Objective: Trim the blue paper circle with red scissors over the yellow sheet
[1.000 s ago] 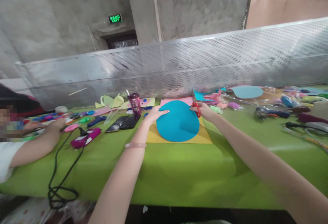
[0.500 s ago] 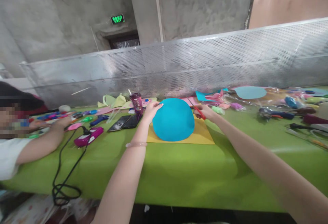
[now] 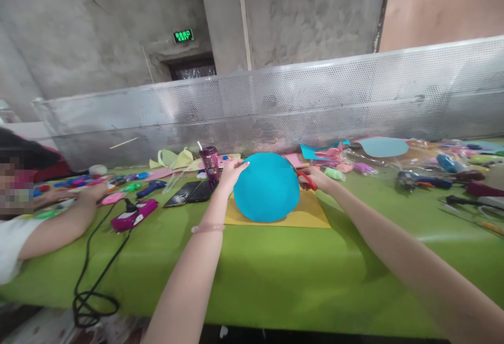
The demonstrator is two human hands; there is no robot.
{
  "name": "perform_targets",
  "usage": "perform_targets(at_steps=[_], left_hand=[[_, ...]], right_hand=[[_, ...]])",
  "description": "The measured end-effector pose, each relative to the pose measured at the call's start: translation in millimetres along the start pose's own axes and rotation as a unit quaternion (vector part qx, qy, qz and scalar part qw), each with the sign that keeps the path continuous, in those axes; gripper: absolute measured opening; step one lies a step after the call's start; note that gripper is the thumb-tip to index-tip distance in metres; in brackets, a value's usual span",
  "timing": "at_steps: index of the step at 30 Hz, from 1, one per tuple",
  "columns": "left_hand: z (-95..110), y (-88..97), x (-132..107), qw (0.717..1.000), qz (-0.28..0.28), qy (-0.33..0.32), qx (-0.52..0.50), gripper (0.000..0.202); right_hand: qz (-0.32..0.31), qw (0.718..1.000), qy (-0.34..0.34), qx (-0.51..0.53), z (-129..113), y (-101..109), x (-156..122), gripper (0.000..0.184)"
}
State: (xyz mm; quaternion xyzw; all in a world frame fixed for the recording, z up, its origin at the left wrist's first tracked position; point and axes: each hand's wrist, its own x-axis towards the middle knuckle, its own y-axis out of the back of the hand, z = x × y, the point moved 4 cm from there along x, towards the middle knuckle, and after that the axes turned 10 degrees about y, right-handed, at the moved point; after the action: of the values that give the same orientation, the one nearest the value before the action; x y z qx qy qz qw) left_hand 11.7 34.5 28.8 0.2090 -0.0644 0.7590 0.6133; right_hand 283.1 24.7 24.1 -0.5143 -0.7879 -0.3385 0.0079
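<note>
Ok | LH (image 3: 231, 172) pinches blue disc (image 3: 266, 189) @ UL edge | RH (image 3: 321, 178) grips scissors (image 3: 307, 180) @ UR edge

Looks like smooth, matt paper on the blue disc (image 3: 266, 189) and yellow sheet (image 3: 313, 214), plastic on the red scissor handles (image 3: 310, 182). Shows a faint, smooth sheen across the green table (image 3: 295, 275). Gleams as perforated metal along the panel (image 3: 326, 89), turns rough and matt on the wall (image 3: 315, 13).
</note>
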Motion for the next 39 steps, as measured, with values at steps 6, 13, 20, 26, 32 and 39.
perform_targets(at_steps=[6,13,20,26,32,39], left_hand=[[-0.5,-1.2,0.5,1.000,-0.005,-0.003,0.007,0.032],[-1.2,-0.8,1.6,1.000,-0.002,-0.002,0.021,0.033],[0.0,0.5,0.4,1.000,0.011,0.000,0.029,0.034],[-2.8,-0.2,2.3,1.000,-0.001,0.014,0.009,0.033],[-1.5,0.7,1.5,0.999,0.007,0.007,0.031,0.033],[-1.1,0.3,1.1,0.999,0.007,0.014,0.032,0.033]], right_hand=[[-0.004,1.000,-0.007,-0.012,1.4,0.6,2.2,0.012],[-0.006,1.000,-0.011,-0.002,-3.4,-0.7,-0.5,0.008],[-0.005,1.000,-0.009,0.000,-5.8,-1.4,-2.4,0.009],[-0.003,1.000,-0.013,-0.012,-5.2,-0.8,-2.7,0.008],[-0.007,1.000,-0.008,0.002,-4.0,-1.2,-2.3,0.005],[-0.011,1.000,-0.006,-0.005,-3.4,-0.9,-2.3,0.006]])
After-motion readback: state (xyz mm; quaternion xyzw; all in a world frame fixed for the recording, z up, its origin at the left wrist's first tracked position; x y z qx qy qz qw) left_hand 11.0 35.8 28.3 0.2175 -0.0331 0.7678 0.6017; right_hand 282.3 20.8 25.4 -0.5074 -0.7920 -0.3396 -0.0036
